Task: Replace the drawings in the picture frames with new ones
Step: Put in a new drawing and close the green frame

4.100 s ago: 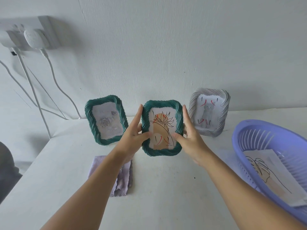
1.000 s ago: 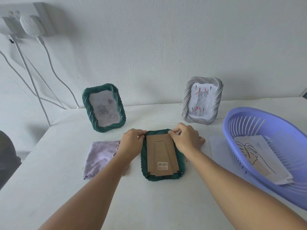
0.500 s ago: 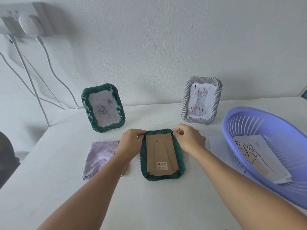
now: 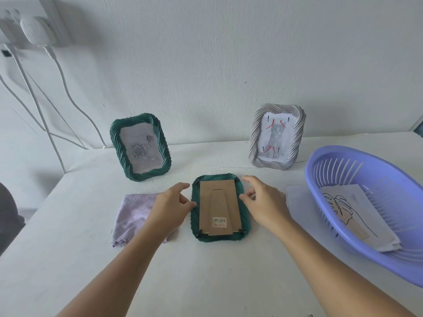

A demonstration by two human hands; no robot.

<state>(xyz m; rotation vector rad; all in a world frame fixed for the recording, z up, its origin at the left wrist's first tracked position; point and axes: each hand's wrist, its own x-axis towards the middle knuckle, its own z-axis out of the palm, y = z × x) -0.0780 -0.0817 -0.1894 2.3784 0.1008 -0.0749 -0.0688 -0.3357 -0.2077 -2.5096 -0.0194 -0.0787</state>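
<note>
Bare table [image 4: 217,271] lies open before the face-down frame [image 4: 220,210], flanked by cloth [image 4: 135,211] and basket [image 4: 332,216].

A white counter [image 4: 206,282] fills the lower part of the frame and meets a white wall [image 4: 217,53] behind it. In the upper left corner a white socket block [image 4: 34,21] is fixed to the wall with a white plug adapter [image 4: 37,30] in it, and white cables [image 4: 66,88] hang from it down toward the counter's back edge. A lilac cloth [image 4: 135,213] lies crumpled flat on the counter, left of centre. At the left edge, partly cut off, sits a dark rounded shape [image 4: 9,213] that cannot be identified.
</note>
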